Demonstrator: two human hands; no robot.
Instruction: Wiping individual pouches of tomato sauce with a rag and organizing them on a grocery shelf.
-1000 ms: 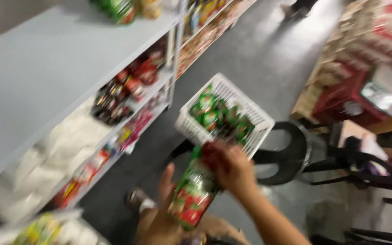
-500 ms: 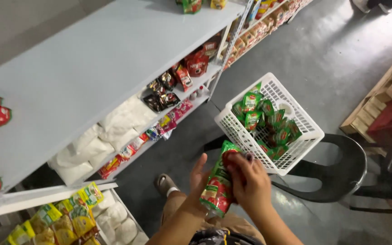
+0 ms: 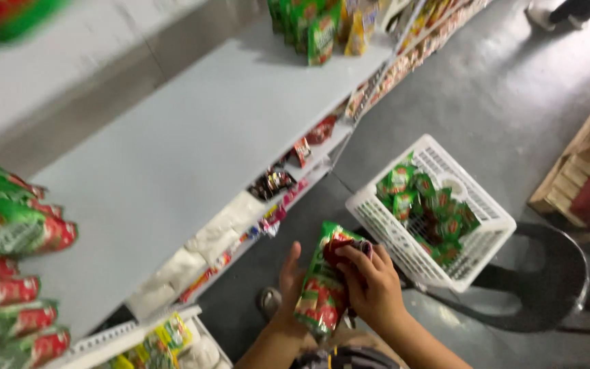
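Both my hands hold a small stack of green and red pouches (image 3: 322, 287) low in the middle of the view. My left hand (image 3: 287, 283) supports the stack from behind and below. My right hand (image 3: 371, 287) grips its top and right side. To the right, a white plastic basket (image 3: 489, 242) with several more green and red pouches (image 3: 426, 205) rests on a dark stool (image 3: 548, 287). A row of the same pouches (image 3: 8, 273) lies at the left end of the pale grey shelf top (image 3: 192, 157).
Lower shelves hold white bags (image 3: 220, 236) and small packets (image 3: 274, 181). More green and yellow packs (image 3: 322, 27) stand at the far end of the shelf. A wooden pallet (image 3: 582, 171) with goods sits at right on the grey floor.
The view has swung left and up over the shelf top, so the stocked pouches at left have come into sight. My hands still hold the pouch stack, now lower in the view.
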